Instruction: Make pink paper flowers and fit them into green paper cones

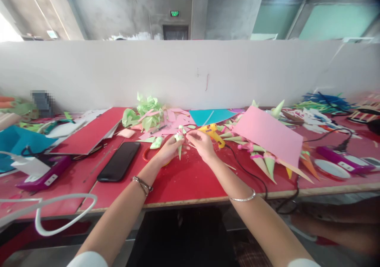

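My left hand (170, 150) is closed around a small light-green paper cone (179, 151), its narrow end pointing down and a pale green and pink top showing above the fingers. Close beside it, my right hand (202, 143) is pinched, fingertips near the cone's top; whatever they hold is too small to make out. A yellow glue gun (218, 135) lies just behind my right hand, its dark cord running toward the table's front edge. Partly hidden under my left hand is a red-orange ring-shaped handle (145, 155). A crumpled pale green piece (156, 142) lies left of the left hand.
A black phone (119, 162) lies at left, near a red sheet (89, 132) and purple power strip (44, 176). Green paper shapes (148, 105) and pink scraps stand behind. On the right, a pink sheet (268, 134) covers several paper cones (269, 166); another purple strip (341, 160) lies beyond.
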The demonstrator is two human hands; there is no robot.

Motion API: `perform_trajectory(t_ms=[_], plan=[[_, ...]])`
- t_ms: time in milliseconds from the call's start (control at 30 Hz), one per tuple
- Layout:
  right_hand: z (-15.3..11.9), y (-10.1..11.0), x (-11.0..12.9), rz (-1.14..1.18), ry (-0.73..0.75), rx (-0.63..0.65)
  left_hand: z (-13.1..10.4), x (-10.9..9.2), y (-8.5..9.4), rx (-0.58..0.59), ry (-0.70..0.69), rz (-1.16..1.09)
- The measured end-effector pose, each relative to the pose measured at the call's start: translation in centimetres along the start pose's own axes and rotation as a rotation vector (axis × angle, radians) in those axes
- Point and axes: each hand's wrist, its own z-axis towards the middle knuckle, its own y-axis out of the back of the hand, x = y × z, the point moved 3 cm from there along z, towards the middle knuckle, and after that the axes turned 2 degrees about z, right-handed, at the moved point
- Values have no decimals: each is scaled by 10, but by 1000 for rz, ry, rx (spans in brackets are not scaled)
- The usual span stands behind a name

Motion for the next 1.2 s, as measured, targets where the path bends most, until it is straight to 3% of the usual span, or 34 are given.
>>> perform_trajectory(t_ms=[300, 567, 833, 1200], plan=[[-2, -2, 5, -89, 63, 82, 2, 1, -1, 3, -135, 203], [-3, -4, 8, -164, 195, 87, 2, 3, -1, 64, -139, 226], [-3, -4, 11, -222, 219, 98, 2, 3, -2, 72, -161, 268], [-3, -5, 10, -185, 168, 89, 4, 2, 2, 55, -312, 474]])
